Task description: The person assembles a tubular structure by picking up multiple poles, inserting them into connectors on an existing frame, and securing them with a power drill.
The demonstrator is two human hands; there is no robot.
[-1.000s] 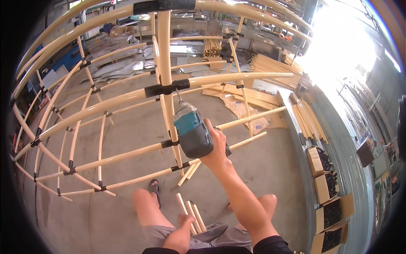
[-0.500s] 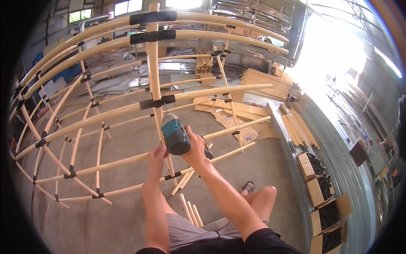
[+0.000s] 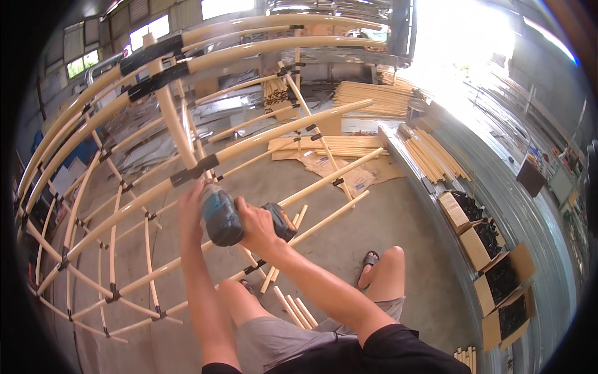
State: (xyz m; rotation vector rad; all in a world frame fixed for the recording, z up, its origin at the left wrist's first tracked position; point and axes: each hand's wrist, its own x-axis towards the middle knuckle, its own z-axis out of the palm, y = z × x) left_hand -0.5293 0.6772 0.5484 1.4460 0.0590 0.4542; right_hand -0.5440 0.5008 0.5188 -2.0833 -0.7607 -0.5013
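My right hand (image 3: pixel 255 225) is wrapped round the handle of a teal and black cordless drill (image 3: pixel 222 215). The drill's nose points up and away, close below a black joint (image 3: pixel 194 171) where cream-coloured pipes cross. Beside that nose, just under the joint, is my left hand (image 3: pixel 190 206). It is smeared by motion, and its fingertips lie close to the joint and the upright pipe (image 3: pixel 174 124). Whether they grip anything does not show. Pipes and black joints form a large curved frame (image 3: pixel 134 206) in front of me, reaching off to the left.
Loose short pipes (image 3: pixel 294 310) lie on the floor by my legs. To the right, cardboard boxes (image 3: pixel 492 243) of black parts and a pipe bundle (image 3: pixel 436 153) rest along grey metal lengths (image 3: pixel 529 280). Farther off are stacked pipes (image 3: pixel 374 100) and flattened cardboard (image 3: pixel 355 177).
My left hand has risen from the upright pipe below the joint to beside the drill's nose. The drill stays in my right hand. The view has turned, tilting the frame in the picture.
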